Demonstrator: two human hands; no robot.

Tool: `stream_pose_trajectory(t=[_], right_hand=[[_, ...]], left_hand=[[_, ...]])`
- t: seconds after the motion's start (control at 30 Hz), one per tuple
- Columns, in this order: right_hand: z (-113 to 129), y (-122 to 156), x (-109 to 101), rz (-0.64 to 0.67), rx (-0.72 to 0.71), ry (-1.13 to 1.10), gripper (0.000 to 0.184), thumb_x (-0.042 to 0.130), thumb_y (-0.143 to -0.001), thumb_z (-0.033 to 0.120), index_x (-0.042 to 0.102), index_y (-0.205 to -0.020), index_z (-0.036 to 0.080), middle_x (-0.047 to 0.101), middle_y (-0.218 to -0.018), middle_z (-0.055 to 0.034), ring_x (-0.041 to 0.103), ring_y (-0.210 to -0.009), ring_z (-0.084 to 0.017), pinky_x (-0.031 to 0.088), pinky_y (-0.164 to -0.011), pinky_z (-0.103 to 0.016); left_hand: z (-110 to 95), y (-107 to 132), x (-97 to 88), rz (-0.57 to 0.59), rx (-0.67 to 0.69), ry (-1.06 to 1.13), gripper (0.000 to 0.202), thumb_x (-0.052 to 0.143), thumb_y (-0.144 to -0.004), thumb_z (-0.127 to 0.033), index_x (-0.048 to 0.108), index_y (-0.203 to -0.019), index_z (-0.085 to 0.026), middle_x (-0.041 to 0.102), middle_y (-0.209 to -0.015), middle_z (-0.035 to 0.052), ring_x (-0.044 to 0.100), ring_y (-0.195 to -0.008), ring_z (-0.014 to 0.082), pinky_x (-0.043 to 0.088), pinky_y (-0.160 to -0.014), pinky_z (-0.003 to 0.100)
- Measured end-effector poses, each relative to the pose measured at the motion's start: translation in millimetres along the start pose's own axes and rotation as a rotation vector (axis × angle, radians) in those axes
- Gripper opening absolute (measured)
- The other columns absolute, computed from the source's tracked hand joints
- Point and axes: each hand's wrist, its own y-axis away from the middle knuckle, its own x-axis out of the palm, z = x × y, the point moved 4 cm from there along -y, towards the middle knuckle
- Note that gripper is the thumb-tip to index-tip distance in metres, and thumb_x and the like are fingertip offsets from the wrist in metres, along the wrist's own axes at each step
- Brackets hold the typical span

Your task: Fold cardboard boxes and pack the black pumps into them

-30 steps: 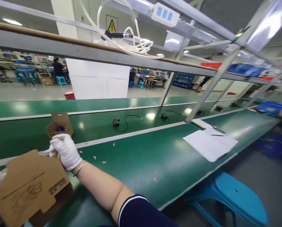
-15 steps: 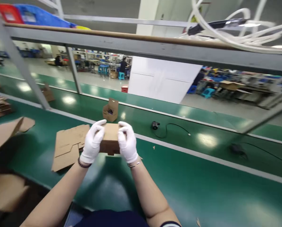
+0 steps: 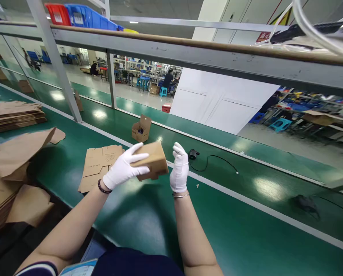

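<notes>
A small brown cardboard box (image 3: 153, 159) is held tilted above the green worktop. My left hand (image 3: 127, 165), in a white glove, grips it from its left side with the fingers spread along it. To the right of the box, apart from it, my gloved right hand (image 3: 179, 168) is raised with the palm turned toward it and nothing in it. Flat cardboard blanks (image 3: 98, 165) lie on the worktop just left of my left hand. Behind the held box, an open cardboard box (image 3: 141, 129) with a dark item inside stands on the green conveyor belt.
A black device with a cable (image 3: 192, 154) lies on the belt, and another dark cabled item (image 3: 306, 205) farther right. Stacked cardboard (image 3: 15, 115) sits at the left. A metal shelf beam (image 3: 171, 51) crosses above, carrying blue bins (image 3: 88, 17) and white tubing.
My right hand has let go of the box and moved right. The box, now in my left hand alone, has turned and tilted. The view has shifted left.
</notes>
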Motion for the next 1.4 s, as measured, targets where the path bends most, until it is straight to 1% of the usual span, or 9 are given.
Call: stream_pose_trajectory(t=[0.2, 0.4, 0.53, 0.77, 0.93, 1.03, 1.2, 1.3, 1.4], right_hand=[[-36, -8, -7, 0.252, 0.330, 0.074, 0.048, 0.058, -0.073, 0.036, 0.059, -0.115, 0.015, 0.067, -0.114, -0.0109, 0.063, -0.103, -0.026, 0.050, -0.092, -0.042], [-25, -14, -6, 0.382, 0.100, 0.579, 0.047, 0.048, -0.064, 0.011, 0.062, -0.107, 0.021, 0.070, -0.096, -0.0039, 0.065, -0.087, -0.021, 0.052, -0.083, -0.033], [-27, -13, 17, 0.492, -0.024, 0.612, 0.050, 0.049, -0.075, 0.013, 0.057, -0.123, 0.023, 0.070, -0.105, -0.0037, 0.066, -0.093, -0.019, 0.049, -0.090, -0.031], [-118, -75, -5, 0.533, 0.503, 0.792, 0.047, 0.048, -0.089, 0.052, 0.059, -0.121, 0.019, 0.068, -0.102, -0.0072, 0.065, -0.095, -0.021, 0.048, -0.087, -0.031], [-173, -115, -14, 0.276, 0.657, 0.988, 0.074, 0.052, -0.087, 0.047, 0.029, -0.142, 0.003, 0.047, -0.132, -0.0330, 0.053, -0.120, -0.036, 0.042, -0.095, -0.050], [-186, -122, -3, 0.243, 0.665, 0.989, 0.070, 0.056, -0.085, 0.038, 0.032, -0.139, 0.002, 0.055, -0.124, -0.0305, 0.056, -0.117, -0.036, 0.045, -0.093, -0.050], [-175, -116, 4, 0.271, 0.575, 0.875, 0.045, 0.041, -0.091, 0.030, 0.046, -0.130, 0.008, 0.068, -0.104, -0.0160, 0.069, -0.091, -0.023, 0.054, -0.081, -0.034], [-147, -86, -1, 0.278, 0.439, 0.825, 0.051, 0.045, -0.089, 0.031, 0.041, -0.139, 0.018, 0.067, -0.117, -0.0104, 0.067, -0.100, -0.020, 0.054, -0.088, -0.031], [-92, -43, -8, 0.345, 0.026, 0.739, 0.056, 0.052, -0.086, 0.028, 0.042, -0.141, 0.021, 0.055, -0.137, -0.0094, 0.058, -0.119, -0.023, 0.050, -0.098, -0.033]], left_hand=[[43, -1, -8.2, -0.181, -0.087, 0.282, 0.076, 0.055, -0.086, -0.053, 0.024, -0.151, -0.031, 0.040, -0.152, 0.0068, 0.046, -0.133, 0.0295, 0.042, -0.107, 0.043], [45, -12, 2.0, -0.214, 0.126, -0.411, 0.093, 0.076, -0.065, -0.052, 0.041, -0.144, -0.020, 0.037, -0.153, 0.0136, 0.024, -0.144, 0.0388, 0.022, -0.117, 0.052], [64, -24, 28.6, 0.058, 0.080, -0.725, 0.043, 0.054, -0.086, -0.033, 0.060, -0.129, -0.026, 0.066, -0.123, 0.0103, 0.060, -0.116, 0.0311, 0.043, -0.101, 0.042], [115, -35, 4.6, -0.193, -0.242, -0.818, 0.050, 0.037, -0.092, -0.027, 0.050, -0.139, -0.013, 0.070, -0.109, 0.0207, 0.067, -0.100, 0.0371, 0.050, -0.088, 0.050], [89, -14, 5.5, -0.499, 0.048, -0.634, 0.063, 0.051, -0.088, -0.037, 0.039, -0.144, -0.011, 0.045, -0.146, 0.0188, 0.042, -0.135, 0.0340, 0.036, -0.111, 0.049], [71, 1, 31.9, -0.405, 0.153, -0.454, 0.054, 0.053, -0.088, -0.036, 0.047, -0.139, -0.020, 0.051, -0.142, 0.0119, 0.046, -0.133, 0.0285, 0.034, -0.114, 0.046], [69, -5, 100.0, 0.057, -0.149, 0.092, 0.062, 0.053, -0.089, -0.039, 0.034, -0.145, -0.023, 0.047, -0.146, 0.0121, 0.048, -0.132, 0.0251, 0.036, -0.113, 0.043], [64, -32, 130.5, -0.021, -0.388, 0.398, 0.076, 0.058, -0.087, -0.040, 0.019, -0.150, -0.020, 0.031, -0.155, 0.0164, 0.036, -0.140, 0.0260, 0.032, -0.114, 0.042], [54, -62, 144.3, -0.188, -0.475, 0.664, 0.071, 0.063, -0.085, -0.037, 0.026, -0.144, -0.022, 0.044, -0.145, 0.0156, 0.049, -0.130, 0.0219, 0.042, -0.105, 0.033]])
